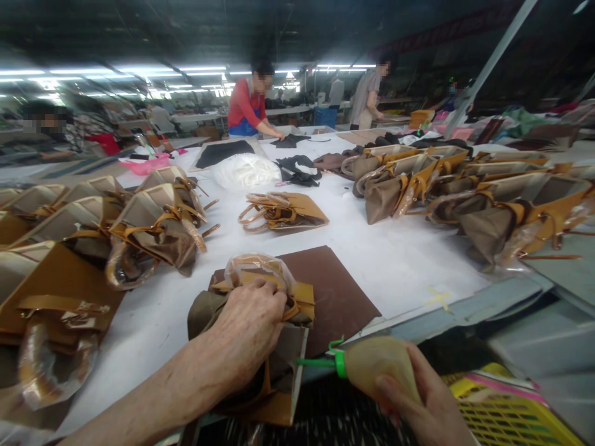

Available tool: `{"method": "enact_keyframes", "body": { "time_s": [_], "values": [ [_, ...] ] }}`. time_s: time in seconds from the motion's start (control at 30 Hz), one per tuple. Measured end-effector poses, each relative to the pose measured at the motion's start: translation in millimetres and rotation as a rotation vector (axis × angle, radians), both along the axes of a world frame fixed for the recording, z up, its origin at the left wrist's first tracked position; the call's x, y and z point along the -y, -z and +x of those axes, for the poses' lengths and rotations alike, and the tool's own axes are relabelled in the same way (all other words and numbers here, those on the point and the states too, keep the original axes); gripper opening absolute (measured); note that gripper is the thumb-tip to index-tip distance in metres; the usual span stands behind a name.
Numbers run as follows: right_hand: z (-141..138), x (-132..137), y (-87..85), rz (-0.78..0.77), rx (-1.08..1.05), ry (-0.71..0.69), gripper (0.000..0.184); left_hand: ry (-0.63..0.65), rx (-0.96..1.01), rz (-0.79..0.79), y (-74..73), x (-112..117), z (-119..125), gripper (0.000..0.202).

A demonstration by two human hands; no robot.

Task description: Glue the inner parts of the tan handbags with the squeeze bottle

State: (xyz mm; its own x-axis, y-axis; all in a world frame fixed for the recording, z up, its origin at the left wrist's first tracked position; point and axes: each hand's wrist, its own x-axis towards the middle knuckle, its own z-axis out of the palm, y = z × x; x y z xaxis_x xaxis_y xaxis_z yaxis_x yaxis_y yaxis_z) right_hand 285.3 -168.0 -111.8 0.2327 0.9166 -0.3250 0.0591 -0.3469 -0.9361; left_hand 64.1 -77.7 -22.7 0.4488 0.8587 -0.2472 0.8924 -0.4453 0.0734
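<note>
A tan and brown handbag (279,371) with plastic-wrapped handles lies at the table's near edge, partly on a dark brown mat (334,291). My left hand (248,325) rests on top of it, fingers curled and gripping its upper edge by the straps. Below the table edge, my right hand (421,406) is wrapped round a soft tan squeeze bottle (376,365) with a green nozzle pointing left toward the bag.
Rows of similar handbags lie at the left (153,229) and right (465,186), one alone mid-table (281,212). A white bundle (246,170) and black pieces lie farther back. A yellow basket (506,418) sits low right. A person in red (248,105) works across the table.
</note>
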Motion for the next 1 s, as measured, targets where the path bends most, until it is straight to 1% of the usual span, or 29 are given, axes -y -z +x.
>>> {"method": "enact_keyframes", "body": {
  "time_s": [0.13,0.23,0.4,0.5,0.6,0.77,0.87,1.0],
  "values": [
    [4,-22,13.4,0.02,0.07,-0.003,0.05,0.034,0.036,0.06,6.9,-2,-5,0.02],
    [10,-36,25.2,0.054,0.158,-0.061,0.046,0.073,0.049,0.099,8.3,-5,-8,0.015],
    [19,-50,40.2,0.091,0.201,-0.138,0.049,0.031,0.075,0.087,1.9,-16,-13,0.014],
    [21,-56,46.1,0.142,0.216,-0.121,0.049,0.005,0.091,0.068,-1.9,-25,-16,0.014],
    [23,-65,51.3,0.175,0.187,-0.112,0.046,0.002,0.081,0.074,-4.3,-33,-17,0.013],
    [24,-80,55.2,0.223,0.167,-0.095,0.048,0.002,0.082,0.053,-11.6,-47,-12,0.017],
    [23,-85,52.6,0.252,0.176,-0.087,0.051,-0.013,0.092,0.015,-18.5,-53,-9,0.019],
    [22,-89,46.9,0.275,0.193,-0.051,0.049,-0.011,0.111,0.0,-24.7,-60,-8,0.015]
  ]
}}
